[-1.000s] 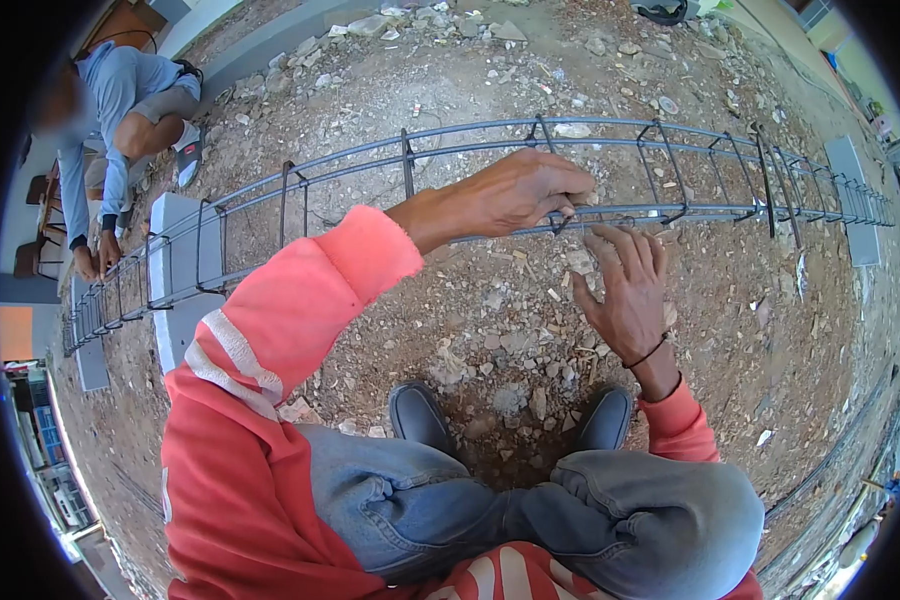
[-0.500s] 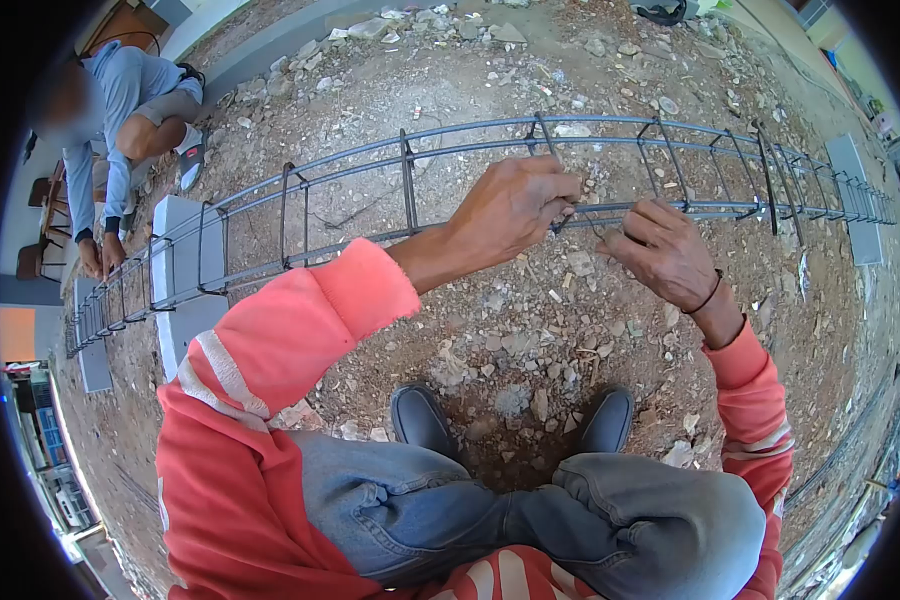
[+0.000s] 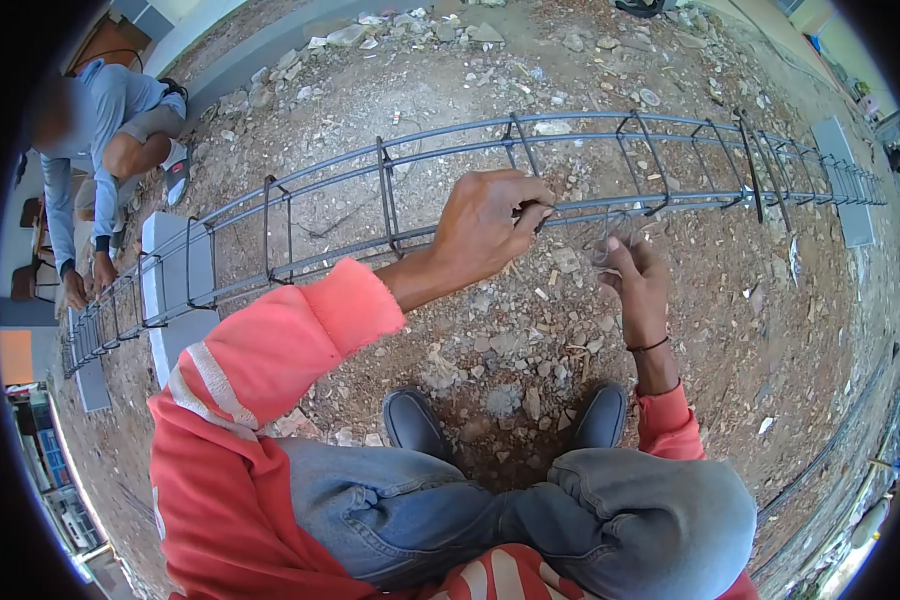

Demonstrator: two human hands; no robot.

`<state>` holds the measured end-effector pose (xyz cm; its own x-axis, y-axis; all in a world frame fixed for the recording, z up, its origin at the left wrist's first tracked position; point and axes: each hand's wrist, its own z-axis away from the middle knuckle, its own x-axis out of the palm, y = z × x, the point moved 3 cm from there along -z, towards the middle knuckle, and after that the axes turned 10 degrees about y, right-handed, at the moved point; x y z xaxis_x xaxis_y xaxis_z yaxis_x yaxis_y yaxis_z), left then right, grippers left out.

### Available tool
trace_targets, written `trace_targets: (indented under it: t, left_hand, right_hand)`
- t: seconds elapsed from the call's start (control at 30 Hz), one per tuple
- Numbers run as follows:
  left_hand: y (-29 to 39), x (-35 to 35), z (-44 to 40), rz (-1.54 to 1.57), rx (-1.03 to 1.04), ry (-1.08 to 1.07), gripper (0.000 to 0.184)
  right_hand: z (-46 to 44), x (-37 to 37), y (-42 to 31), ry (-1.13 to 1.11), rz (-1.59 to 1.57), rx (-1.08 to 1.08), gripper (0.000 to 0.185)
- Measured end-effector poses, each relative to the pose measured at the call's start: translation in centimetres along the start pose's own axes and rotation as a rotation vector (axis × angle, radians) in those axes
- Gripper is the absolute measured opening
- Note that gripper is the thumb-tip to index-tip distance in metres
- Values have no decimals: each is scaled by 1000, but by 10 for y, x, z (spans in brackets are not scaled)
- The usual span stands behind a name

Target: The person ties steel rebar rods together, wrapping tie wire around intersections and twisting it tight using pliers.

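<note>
A long steel rebar cage, with square stirrups along thin bars, stretches across in front of me. My left hand is closed around the cage's near bars where a stirrup meets them; the fingers hide the exact contact. Just to the right and below the near bars, my right hand pinches a thin, curled tie wire between thumb and fingers. Part of the wire loops up by the near bars, but I cannot tell whether it goes round them.
Pale blocks support the cage at the left, and another grey block supports its right end. A co-worker crouches at the far left, hands at the cage's end. Rubble and stones cover the ground around my shoes.
My right hand has dropped slightly away from the near bars and turned upright, with the wire showing more. My left hand has shifted slightly left as the whole view moved.
</note>
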<state>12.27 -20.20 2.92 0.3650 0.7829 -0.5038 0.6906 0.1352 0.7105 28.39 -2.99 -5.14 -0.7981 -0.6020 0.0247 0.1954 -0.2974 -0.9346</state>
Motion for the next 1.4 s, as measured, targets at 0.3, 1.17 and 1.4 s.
trace_targets:
  t: [0.3,1.17,1.4]
  left_hand:
    - [-2,2,4,-13,5,51,13]
    - [-9,3,1,-4,-173,35,14]
    - [-12,7,-1,81,-224,33,13]
  right_hand:
    - [-19,21,19,-297,-474,-217,11]
    - [29,44,-54,-325,1116,-1236,25]
    - [52,56,-79,-262,1340,-807,26]
